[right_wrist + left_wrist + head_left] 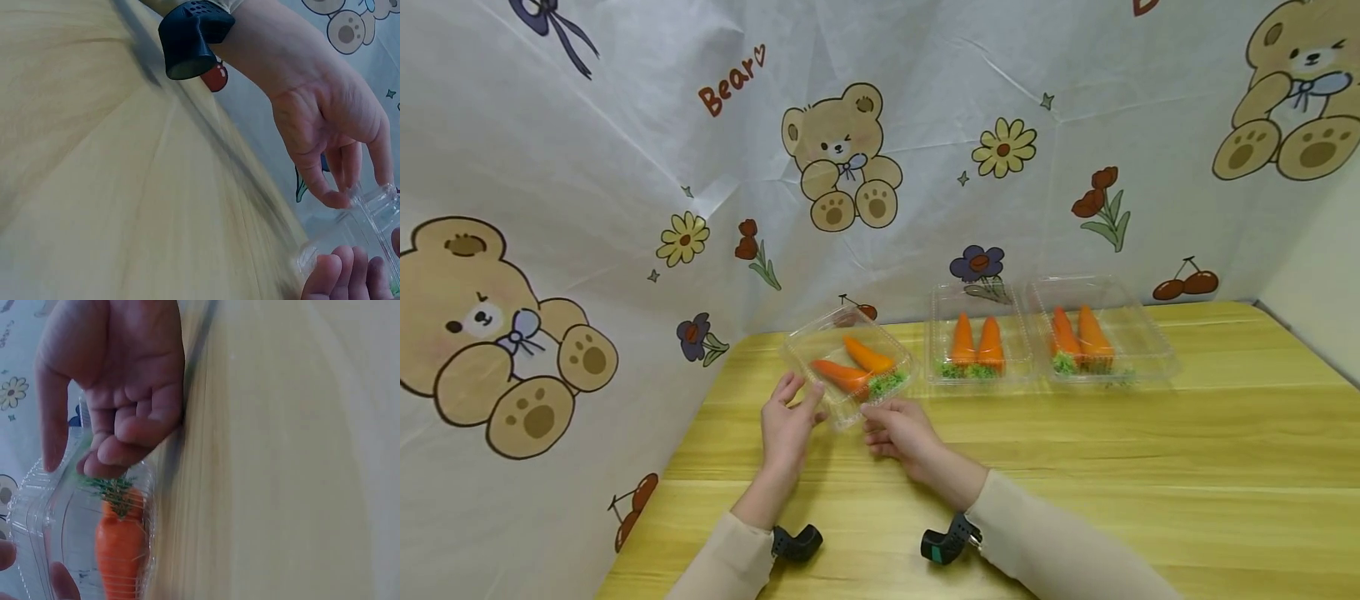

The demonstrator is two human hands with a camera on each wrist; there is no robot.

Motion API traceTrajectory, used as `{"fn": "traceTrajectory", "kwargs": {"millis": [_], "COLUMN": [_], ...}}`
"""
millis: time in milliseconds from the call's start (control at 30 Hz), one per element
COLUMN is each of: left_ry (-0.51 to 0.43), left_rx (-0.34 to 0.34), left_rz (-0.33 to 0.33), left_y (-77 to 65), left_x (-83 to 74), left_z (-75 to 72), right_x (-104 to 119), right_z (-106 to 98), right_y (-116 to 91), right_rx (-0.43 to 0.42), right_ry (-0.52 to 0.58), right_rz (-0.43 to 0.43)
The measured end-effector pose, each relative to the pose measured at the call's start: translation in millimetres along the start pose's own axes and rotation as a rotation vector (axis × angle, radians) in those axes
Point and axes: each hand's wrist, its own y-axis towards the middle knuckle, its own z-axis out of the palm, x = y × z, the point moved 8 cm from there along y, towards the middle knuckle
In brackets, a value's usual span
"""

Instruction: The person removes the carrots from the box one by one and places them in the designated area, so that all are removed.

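A clear plastic clamshell box (820,340) sits at the left of the table, turned askew. Inside it lie two orange carrots (841,375) with frilly green tops (887,383). My left hand (786,429) holds the box by its left edge, thumb and fingers at the rim. At the near corner, my right hand (906,433) pinches the rim, thumb on top and the other fingers curled below. One carrot (120,550) shows through the plastic in the left wrist view. In the right wrist view, the left hand's fingertips (340,201) touch the rim.
Two similar clear boxes, a middle one (1017,333) and a right one (1138,333), stand along the back of the wooden table (1112,467), each with two carrots. A bear-printed cloth (925,250) hangs behind. Both wrists wear black cameras (797,543).
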Motion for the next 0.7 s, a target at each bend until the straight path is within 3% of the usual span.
{"fn": "traceTrajectory", "kwargs": {"millis": [367, 700], "left_ry": [-0.014, -0.018], "left_rx": [-0.045, -0.121], "left_rz": [0.011, 0.025], "left_y": [-3.4, 11.4], "left_x": [1.2, 4.9], "left_z": [-4.8, -30.1], "right_x": [-0.9, 1.9], "right_z": [8.0, 4.1], "right_y": [0.6, -7.4], "right_rx": [-0.006, 0.04], "right_ry": [0.005, -0.027], "right_rz": [-0.022, -0.026]}}
